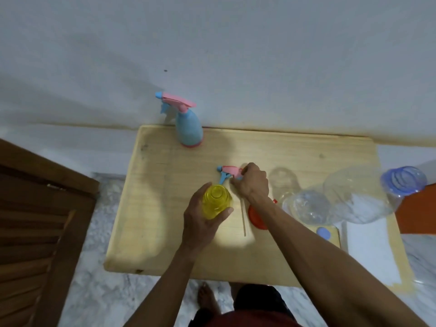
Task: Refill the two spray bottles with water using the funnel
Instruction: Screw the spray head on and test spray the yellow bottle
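My left hand (200,220) grips a yellow spray bottle (216,201) with its top off, upright near the middle of the wooden table (165,232). My right hand (252,182) holds the bottle's pink and blue spray head (227,172) just behind it, and the head's thin dip tube (243,215) trails toward me over the tabletop. A red funnel (257,220) lies under my right forearm, partly hidden. A blue spray bottle (190,128) with a pink trigger head stands at the table's far edge by the wall.
Three clear plastic water bottles (358,199) stand or lie on the table's right side, one with a blue cap ring (401,180). A loose blue cap (323,233) sits near them on a small block. A wooden door (35,220) is at the left. My bare foot (207,296) is under the table's front edge.
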A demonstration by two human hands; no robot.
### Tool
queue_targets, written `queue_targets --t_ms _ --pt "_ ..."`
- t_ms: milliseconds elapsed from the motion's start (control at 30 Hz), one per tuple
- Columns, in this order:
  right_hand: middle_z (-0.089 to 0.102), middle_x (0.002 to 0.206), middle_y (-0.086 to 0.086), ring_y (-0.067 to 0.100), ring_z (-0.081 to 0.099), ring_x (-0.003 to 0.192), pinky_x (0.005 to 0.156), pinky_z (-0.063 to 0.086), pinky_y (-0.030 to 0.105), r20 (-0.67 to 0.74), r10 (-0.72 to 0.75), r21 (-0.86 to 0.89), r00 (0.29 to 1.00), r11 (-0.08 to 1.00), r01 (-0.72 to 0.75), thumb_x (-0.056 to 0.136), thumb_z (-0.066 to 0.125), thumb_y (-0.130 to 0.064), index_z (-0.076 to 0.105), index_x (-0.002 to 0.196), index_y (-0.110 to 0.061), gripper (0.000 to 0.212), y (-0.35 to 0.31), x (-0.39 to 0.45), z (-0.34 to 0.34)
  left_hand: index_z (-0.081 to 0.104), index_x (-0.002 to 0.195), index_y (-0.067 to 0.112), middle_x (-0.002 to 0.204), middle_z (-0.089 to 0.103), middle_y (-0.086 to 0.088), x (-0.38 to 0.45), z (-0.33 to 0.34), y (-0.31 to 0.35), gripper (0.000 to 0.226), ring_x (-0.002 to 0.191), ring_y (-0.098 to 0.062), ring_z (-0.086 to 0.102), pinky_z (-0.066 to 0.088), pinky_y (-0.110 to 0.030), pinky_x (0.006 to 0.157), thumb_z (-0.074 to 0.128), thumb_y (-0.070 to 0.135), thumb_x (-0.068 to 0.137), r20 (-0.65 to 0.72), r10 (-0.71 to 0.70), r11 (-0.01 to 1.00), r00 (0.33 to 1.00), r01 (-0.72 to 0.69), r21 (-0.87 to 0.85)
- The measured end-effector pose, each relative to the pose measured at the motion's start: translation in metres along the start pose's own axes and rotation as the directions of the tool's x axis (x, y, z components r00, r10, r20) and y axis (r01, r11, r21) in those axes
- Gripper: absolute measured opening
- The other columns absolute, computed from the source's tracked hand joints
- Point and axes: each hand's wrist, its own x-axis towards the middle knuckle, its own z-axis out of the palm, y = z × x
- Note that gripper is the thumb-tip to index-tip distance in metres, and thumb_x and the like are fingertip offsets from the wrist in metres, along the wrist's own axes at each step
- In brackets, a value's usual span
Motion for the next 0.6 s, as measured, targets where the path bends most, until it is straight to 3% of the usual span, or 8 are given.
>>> queue_targets --t_ms 133,233,333,433,533,600 --pt "0.066 0.107 0.012 0.027 0.059 0.088 0.067 0.043 0.031 -0.056 -0.024 0.144 0.998 0.989 0.032 0.084 0.074 -0.031 0.051 0.115 -0.014 0.042 -0.005 -0.004 -0.011 0.052 0.134 0.033 0.128 0.057 0.019 0.000 -0.007 0.006 0.075 0.118 0.003 0.054 0.047 -0.019 0.096 0.080 0.054 0.068 -0.037 0.001 0.999 0.999 -0.002 -0.036" --pt "0.070 0.095 0.015 0.027 0.059 0.078 0.056 0.034 0.031 -0.148 -0.074 0.261 0.986 0.959 0.111 0.085 0.071 -0.026 0.044 0.120 -0.015 0.045 -0.014 -0.015 -0.031 0.053 0.133 0.033 0.127 0.060 0.013 0.001 -0.017 0.011 0.075 0.117 0.001 0.056 0.051 -0.028 0.097 0.079 0.053 0.065 -0.061 -0.036 0.993 0.997 0.029 -0.111" --pt "0.067 0.077 0.011 0.024 0.061 0.075 0.059 0.035 0.030 -0.258 -0.147 0.373 0.955 0.896 0.239 0.089 0.067 -0.020 0.044 0.135 -0.022 0.051 -0.032 -0.036 -0.061 0.053 0.136 0.020 0.120 0.064 0.005 0.001 -0.033 0.027 0.078 0.106 0.010 0.058 0.044 -0.007 0.088 0.080 0.044 0.067 -0.057 -0.024 0.985 0.998 0.014 -0.170" --pt "0.056 0.070 0.001 0.009 0.054 0.064 0.060 0.042 0.021 -0.357 -0.218 0.453 0.908 0.810 0.373 0.094 0.063 -0.021 0.046 0.142 -0.033 0.052 -0.056 -0.064 -0.095 0.050 0.135 0.022 0.114 0.063 0.013 -0.004 -0.047 0.043 0.068 0.096 0.016 0.059 0.042 -0.002 0.081 0.077 0.027 0.072 -0.036 0.014 0.973 0.999 -0.022 -0.230" --pt "0.066 0.086 0.010 0.016 0.061 0.073 0.074 0.059 0.039 -0.470 -0.297 0.500 0.831 0.686 0.528 0.094 0.061 -0.026 0.049 0.137 -0.040 0.047 -0.078 -0.097 -0.127 0.047 0.127 0.034 0.114 0.063 0.015 -0.014 -0.060 0.054 0.065 0.099 0.010 0.059 0.044 -0.007 0.082 0.078 0.037 0.070 -0.053 0.042 0.964 0.998 -0.055 -0.261" --pt "0.069 0.096 0.012 0.026 0.067 0.083 0.080 0.060 0.049 -0.534 -0.323 0.532 0.781 0.590 0.608 0.093 0.063 -0.026 0.052 0.134 -0.038 0.044 -0.090 -0.123 -0.146 0.049 0.122 0.038 0.107 0.067 0.017 -0.022 -0.068 0.063 0.059 0.096 0.007 0.062 0.046 -0.008 0.078 0.078 0.036 0.071 -0.051 0.061 0.952 0.997 -0.074 -0.296"
